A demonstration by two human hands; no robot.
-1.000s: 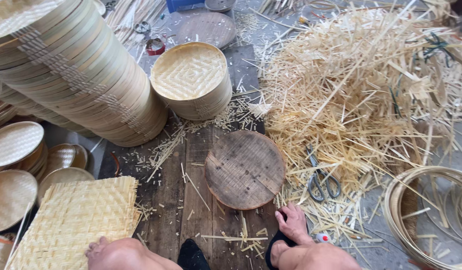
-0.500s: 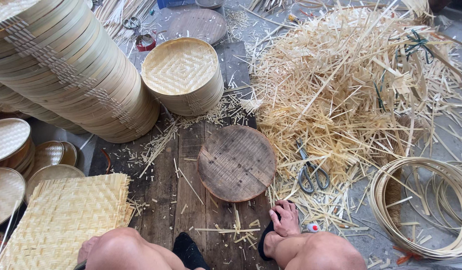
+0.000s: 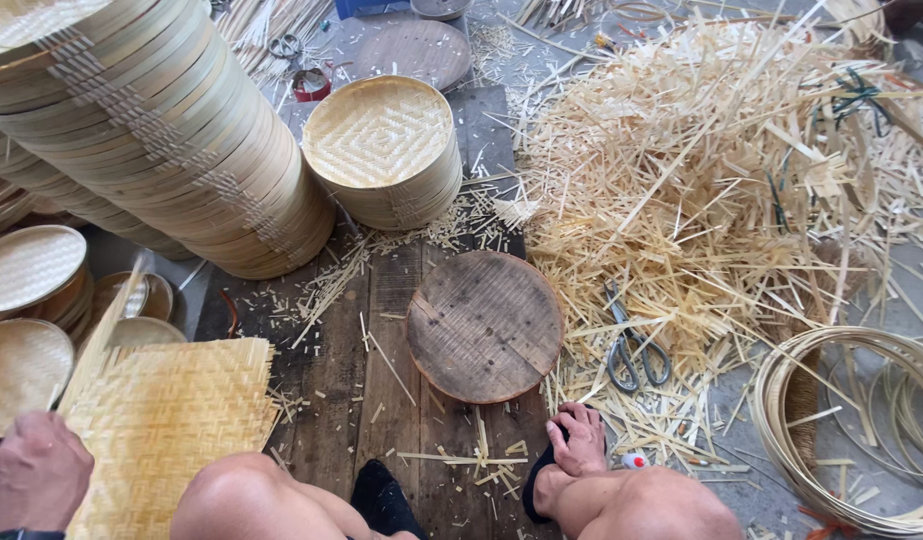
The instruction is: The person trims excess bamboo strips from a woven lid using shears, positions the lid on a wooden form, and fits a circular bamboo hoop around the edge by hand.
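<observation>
Bamboo woven mat (image 3: 166,430) lies lower left on the plank floor (image 3: 381,340); I see my left hand (image 3: 31,470) curled, pinching its near-left edge. Right hand out of view.

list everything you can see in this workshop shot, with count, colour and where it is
woven bamboo mat: one, pale yellow, bottom left, at the left hand
round wooden block: one, brown, centre, on the plank floor
round woven trays: one short stack, straw-coloured, upper centre
leaning tray stack: one tall pile, tan, upper left
woven lids: several, pale, left edge
bamboo offcuts: one big heap, yellow, right
scissors: one pair, grey, right of the block
bamboo hoops: coiled bundle, tan, lower right
left hand: one, bottom left, on the mat's edge
right hand: not in view
knees: two, bare, bottom
foot: one, bare, bottom centre
</observation>
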